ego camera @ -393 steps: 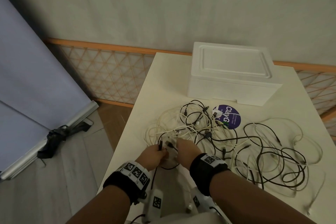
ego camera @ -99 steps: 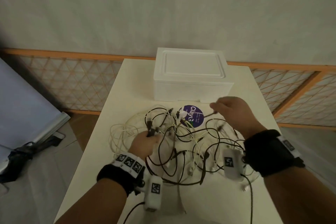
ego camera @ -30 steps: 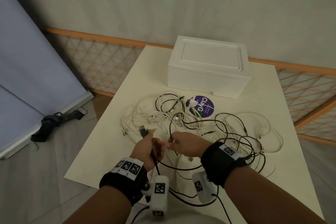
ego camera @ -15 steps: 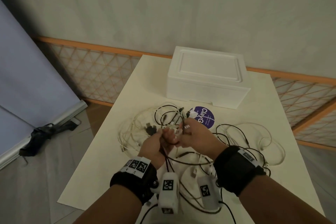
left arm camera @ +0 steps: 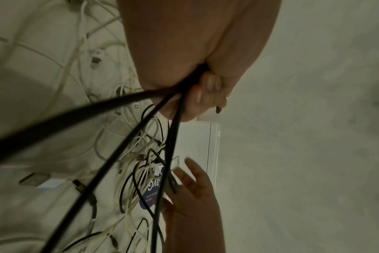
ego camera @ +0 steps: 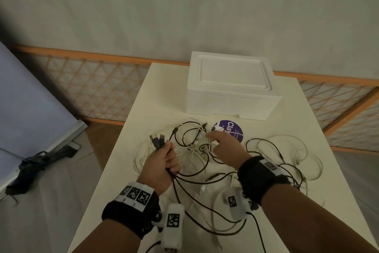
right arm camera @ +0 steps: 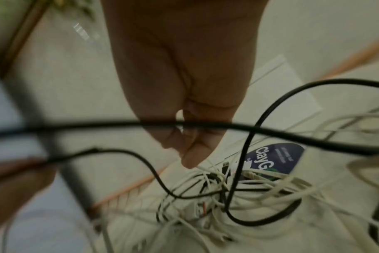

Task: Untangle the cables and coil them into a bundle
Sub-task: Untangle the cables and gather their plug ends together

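left hand (ego camera: pixel 162 162) fisted round several black cables (ego camera: pixel 196 197), usb plugs (ego camera: pixel 156 140) sticking out above the knuckles, strands trailing down and right across the table (ego camera: pixel 155 92). white cables (ego camera: pixel 192 150) heaped mid-table, woven through black loops. right hand (ego camera: pixel 224 146) open, fingers stretched over the heap toward the sticker (ego camera: pixel 231 129), gripping nothing. more loops (ego camera: pixel 287 162) sprawled right, foam box (ego camera: pixel 229 86) behind.

risks, as judged: pulling the held strands hard likely tightens knots where black crosses white; plugs apt to snag in loops and drag the whole heap toward the near edge; right wrist sitting among loops, liable to catch one on lifting; strands possibly slipping from the fist.
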Action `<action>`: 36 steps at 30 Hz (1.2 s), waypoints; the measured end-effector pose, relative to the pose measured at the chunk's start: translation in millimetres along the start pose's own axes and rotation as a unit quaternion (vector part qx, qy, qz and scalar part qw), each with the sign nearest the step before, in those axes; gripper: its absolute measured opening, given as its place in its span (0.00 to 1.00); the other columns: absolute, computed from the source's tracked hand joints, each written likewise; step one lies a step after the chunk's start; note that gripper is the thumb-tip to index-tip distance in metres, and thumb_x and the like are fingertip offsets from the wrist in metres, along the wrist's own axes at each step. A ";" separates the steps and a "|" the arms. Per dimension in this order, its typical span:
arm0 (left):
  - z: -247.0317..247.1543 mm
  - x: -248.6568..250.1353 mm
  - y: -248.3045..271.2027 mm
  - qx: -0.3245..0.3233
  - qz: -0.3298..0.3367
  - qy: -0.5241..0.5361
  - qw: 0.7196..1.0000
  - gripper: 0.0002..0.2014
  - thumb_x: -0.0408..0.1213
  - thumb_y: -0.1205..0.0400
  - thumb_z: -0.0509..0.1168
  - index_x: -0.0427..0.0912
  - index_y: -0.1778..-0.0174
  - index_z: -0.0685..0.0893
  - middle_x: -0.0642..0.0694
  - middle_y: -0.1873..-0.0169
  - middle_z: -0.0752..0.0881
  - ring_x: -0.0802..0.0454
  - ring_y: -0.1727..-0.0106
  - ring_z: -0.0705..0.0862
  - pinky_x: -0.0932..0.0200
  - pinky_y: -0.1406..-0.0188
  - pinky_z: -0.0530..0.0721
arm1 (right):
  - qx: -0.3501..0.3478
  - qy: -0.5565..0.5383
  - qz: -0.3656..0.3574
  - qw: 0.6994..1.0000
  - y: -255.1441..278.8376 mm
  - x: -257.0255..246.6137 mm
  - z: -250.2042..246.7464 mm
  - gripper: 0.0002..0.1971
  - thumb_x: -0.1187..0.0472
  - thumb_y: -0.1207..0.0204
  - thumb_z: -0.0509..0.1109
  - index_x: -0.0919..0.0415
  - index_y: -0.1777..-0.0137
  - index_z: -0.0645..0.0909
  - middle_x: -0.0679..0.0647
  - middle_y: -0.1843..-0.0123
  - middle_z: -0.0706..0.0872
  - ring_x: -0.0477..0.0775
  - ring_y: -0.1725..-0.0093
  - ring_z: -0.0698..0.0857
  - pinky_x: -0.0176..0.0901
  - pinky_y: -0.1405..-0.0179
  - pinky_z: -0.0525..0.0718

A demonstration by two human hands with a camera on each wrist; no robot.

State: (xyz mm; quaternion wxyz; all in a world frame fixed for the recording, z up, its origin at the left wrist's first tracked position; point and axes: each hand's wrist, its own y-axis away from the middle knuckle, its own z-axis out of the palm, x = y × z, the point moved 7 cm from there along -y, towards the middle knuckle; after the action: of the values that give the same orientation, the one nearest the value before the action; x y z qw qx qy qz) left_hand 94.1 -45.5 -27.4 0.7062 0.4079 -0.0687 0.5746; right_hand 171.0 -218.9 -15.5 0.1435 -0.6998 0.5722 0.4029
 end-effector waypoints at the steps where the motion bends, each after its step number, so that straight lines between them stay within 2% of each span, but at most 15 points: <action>1: 3.5 2.1 2.4 -0.017 -0.007 0.004 1.000 0.13 0.40 0.17 0.58 0.42 0.67 0.73 0.53 0.83 0.63 0.60 0.86 0.60 0.67 0.88 0.61 | -0.034 0.129 -0.045 0.990 -4.3 -5.2 12.2 0.24 0.68 0.26 0.66 0.48 0.31 0.76 0.50 0.39 0.78 0.49 0.44 0.80 0.40 0.45 0.81; 3: 11.4 5.2 5.6 -0.041 -0.006 -0.012 0.999 0.12 0.39 0.22 0.62 0.44 0.71 0.71 0.53 0.83 0.62 0.60 0.86 0.59 0.67 0.88 0.60 | -0.094 0.297 -0.120 0.943 -9.5 -12.1 36.7 0.21 0.58 0.22 0.67 0.41 0.30 0.75 0.51 0.40 0.74 0.53 0.42 0.80 0.47 0.42 0.81; 5: 13.3 7.8 0.6 -0.026 0.009 -0.066 0.997 0.12 0.34 0.23 0.65 0.45 0.73 0.73 0.53 0.82 0.63 0.61 0.86 0.58 0.68 0.88 0.58 | -0.057 0.370 -0.168 0.912 -13.1 -27.3 31.7 0.10 0.56 0.19 0.63 0.45 0.42 0.82 0.53 0.47 0.71 0.57 0.46 0.79 0.50 0.49 0.82; 8: 11.6 10.0 -15.7 0.029 0.042 -0.194 0.980 0.08 0.26 0.22 0.66 0.43 0.63 0.83 0.51 0.76 0.75 0.60 0.85 0.60 0.66 0.86 0.60 | 0.049 0.321 -0.216 0.921 -14.8 -59.9 -5.4 0.09 0.53 0.20 0.65 0.50 0.49 0.88 0.54 0.49 0.75 0.58 0.49 0.76 0.49 0.57 0.78; 10: 22.0 9.2 -27.7 0.045 0.058 -0.245 0.967 0.10 0.25 0.23 0.68 0.41 0.51 0.87 0.48 0.70 0.80 0.59 0.84 0.63 0.64 0.84 0.62 | 0.081 0.285 -0.274 0.915 -10.1 -86.2 -25.2 0.11 0.52 0.24 0.67 0.51 0.51 0.90 0.55 0.53 0.85 0.59 0.54 0.81 0.49 0.58 0.80; 12: 43.5 6.6 -40.6 0.034 0.073 -0.283 0.956 0.08 0.27 0.26 0.72 0.41 0.53 0.86 0.47 0.73 0.79 0.57 0.81 0.70 0.63 0.81 0.70 | 0.064 0.196 -0.252 0.945 -8.5 -93.3 -41.5 0.09 0.58 0.24 0.67 0.56 0.51 0.89 0.54 0.56 0.88 0.55 0.55 0.84 0.47 0.55 0.81; 14: 61.4 7.3 -50.2 0.022 0.097 -0.307 0.946 0.07 0.34 0.30 0.77 0.42 0.59 0.87 0.46 0.71 0.85 0.51 0.69 0.82 0.55 0.64 0.83 | 0.078 0.078 -0.196 0.974 -8.1 -89.0 -55.9 0.03 0.64 0.28 0.72 0.58 0.56 0.85 0.48 0.62 0.86 0.51 0.59 0.83 0.45 0.57 0.79; 15: 67.2 7.5 -55.2 0.029 0.107 -0.318 0.942 0.06 0.36 0.30 0.77 0.44 0.61 0.87 0.44 0.68 0.87 0.47 0.64 0.83 0.51 0.58 0.83 | 0.095 0.029 -0.174 0.980 -6.3 -84.0 -61.9 0.04 0.65 0.30 0.74 0.57 0.57 0.82 0.45 0.65 0.83 0.50 0.62 0.82 0.43 0.60 0.78; 17: 72.3 12.3 -60.6 0.055 0.133 -0.328 0.933 0.03 0.36 0.27 0.75 0.45 0.64 0.88 0.41 0.67 0.85 0.46 0.68 0.78 0.53 0.68 0.78 | 0.102 -0.063 -0.134 0.984 -6.5 -64.7 -64.6 0.13 0.63 0.32 0.79 0.54 0.52 0.79 0.44 0.65 0.82 0.47 0.64 0.82 0.41 0.62 0.80; 19: 73.6 19.8 -62.7 0.084 0.156 -0.319 0.931 0.02 0.36 0.25 0.74 0.45 0.63 0.89 0.41 0.65 0.86 0.51 0.71 0.78 0.61 0.75 0.76 | 0.052 -0.114 -0.081 0.989 -9.2 -40.5 -53.7 0.22 0.61 0.32 0.80 0.51 0.41 0.75 0.48 0.58 0.85 0.46 0.63 0.84 0.41 0.59 0.84; 23: 91.5 26.2 -62.1 0.001 0.167 -0.238 0.957 0.05 0.35 0.24 0.72 0.46 0.66 0.90 0.43 0.57 0.89 0.63 0.81 0.75 0.69 0.80 0.71 | -0.069 0.092 -0.047 0.992 -13.6 -4.0 -22.4 0.16 0.56 0.19 0.66 0.56 0.32 0.78 0.56 0.48 0.86 0.51 0.55 0.84 0.41 0.55 0.81; 25: 96.4 22.2 -61.5 -0.039 0.160 -0.227 0.960 0.07 0.35 0.23 0.70 0.47 0.65 0.91 0.45 0.59 0.88 0.63 0.84 0.68 0.67 0.83 0.64 | -0.050 0.138 -0.044 0.988 -16.8 0.7 -24.0 0.14 0.53 0.18 0.64 0.54 0.35 0.81 0.54 0.47 0.86 0.50 0.52 0.84 0.39 0.53 0.78; 29: 95.1 5.4 -62.7 -0.077 0.117 -0.219 0.966 0.08 0.34 0.18 0.65 0.42 0.58 0.89 0.53 0.79 0.75 0.61 0.85 0.61 0.66 0.85 0.60 | 0.008 0.160 -0.097 0.982 -23.7 -20.3 -39.5 0.13 0.52 0.20 0.66 0.61 0.49 0.85 0.57 0.53 0.82 0.55 0.55 0.82 0.48 0.52 0.80; 33: 78.9 -14.6 -71.2 -0.034 0.071 -0.248 0.966 0.02 0.34 0.21 0.70 0.45 0.57 0.88 0.52 0.78 0.72 0.58 0.82 0.63 0.63 0.83 0.64 | 0.044 0.065 -0.134 0.988 -21.9 -46.3 -59.1 0.07 0.64 0.21 0.65 0.61 0.51 0.85 0.46 0.63 0.81 0.44 0.62 0.79 0.36 0.59 0.74; 36: 63.5 -26.8 -82.8 0.020 0.039 -0.366 0.930 0.04 0.35 0.25 0.74 0.41 0.58 0.86 0.48 0.79 0.74 0.58 0.84 0.66 0.63 0.82 0.67 | 0.082 -0.088 -0.146 0.982 -18.8 -56.9 -72.9 0.14 0.74 0.24 0.62 0.56 0.57 0.84 0.42 0.68 0.83 0.40 0.66 0.82 0.32 0.61 0.79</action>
State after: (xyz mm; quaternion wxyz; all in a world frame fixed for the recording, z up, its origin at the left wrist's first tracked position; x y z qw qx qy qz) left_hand 180.7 -107.9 -42.0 0.6009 0.6010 -0.3268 0.4134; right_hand 216.2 -222.5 67.3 0.3072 -0.7237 0.4798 0.3895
